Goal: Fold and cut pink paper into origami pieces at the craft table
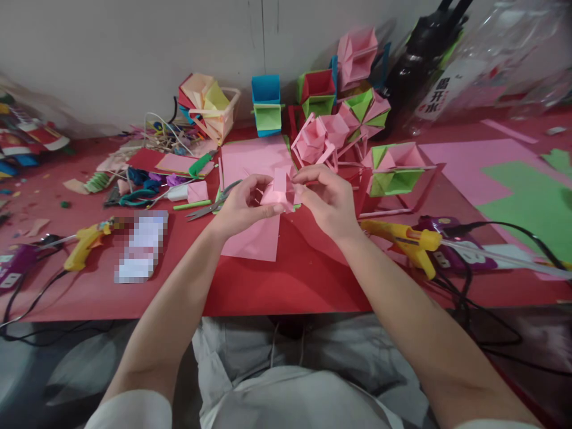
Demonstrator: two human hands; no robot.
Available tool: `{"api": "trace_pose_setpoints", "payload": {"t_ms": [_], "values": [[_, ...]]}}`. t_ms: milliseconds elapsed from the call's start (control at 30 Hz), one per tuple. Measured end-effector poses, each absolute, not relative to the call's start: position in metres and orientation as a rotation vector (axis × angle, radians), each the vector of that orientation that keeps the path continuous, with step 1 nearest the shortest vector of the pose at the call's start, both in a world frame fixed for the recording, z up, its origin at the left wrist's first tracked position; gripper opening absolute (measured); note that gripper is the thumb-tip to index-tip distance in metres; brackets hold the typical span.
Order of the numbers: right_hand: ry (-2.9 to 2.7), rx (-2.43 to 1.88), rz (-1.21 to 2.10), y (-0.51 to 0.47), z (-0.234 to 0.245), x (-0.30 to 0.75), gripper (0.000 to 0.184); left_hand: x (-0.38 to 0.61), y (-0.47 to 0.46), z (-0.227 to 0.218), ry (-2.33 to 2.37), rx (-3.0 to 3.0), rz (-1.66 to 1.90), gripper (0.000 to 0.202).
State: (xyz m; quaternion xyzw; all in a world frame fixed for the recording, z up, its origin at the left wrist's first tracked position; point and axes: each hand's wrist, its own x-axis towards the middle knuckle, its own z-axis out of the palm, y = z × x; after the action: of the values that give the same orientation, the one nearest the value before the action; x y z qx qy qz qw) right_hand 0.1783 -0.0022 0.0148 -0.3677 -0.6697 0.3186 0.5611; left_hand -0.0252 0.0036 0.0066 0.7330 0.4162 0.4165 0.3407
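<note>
Between my two hands, above the pink paper sheet (250, 244), is a small folded pink paper piece (277, 193). My left hand (245, 205) grips its left side, thumb in front and fingers behind. On its right edge, my right hand (328, 193) pinches with thumb and forefinger. The scissors (210, 208) lie just left of my left hand, partly hidden by it. Behind my right hand stand pink folded paper shapes (313, 140) and a pink and green paper box (395, 170) in a stick frame.
A yellow glue gun (89, 241) and a blurred phone (142, 245) lie at left, another yellow glue gun (411, 241) at right, with trailing cords. Paper models (267, 104) line the wall. A dark bottle (409, 65) and a clear plastic bottle (465, 71) stand at back right.
</note>
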Motion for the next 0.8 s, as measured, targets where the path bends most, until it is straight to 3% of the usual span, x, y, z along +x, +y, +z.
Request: {"api": "trace_pose_setpoints", "payload": {"t_ms": [167,800], "values": [[-1.657,-0.811,0.742,-0.0027,0.0153,0.1802,0.012,-0.0220,-0.0001,0.0129,1.171,1.770,1.119,0.040],[-1.857,-0.744,0.810,-0.0042,0.0140,0.1761,0.036,-0.0188,-0.0006,0.0045,1.206,1.942,1.057,0.046]]}}
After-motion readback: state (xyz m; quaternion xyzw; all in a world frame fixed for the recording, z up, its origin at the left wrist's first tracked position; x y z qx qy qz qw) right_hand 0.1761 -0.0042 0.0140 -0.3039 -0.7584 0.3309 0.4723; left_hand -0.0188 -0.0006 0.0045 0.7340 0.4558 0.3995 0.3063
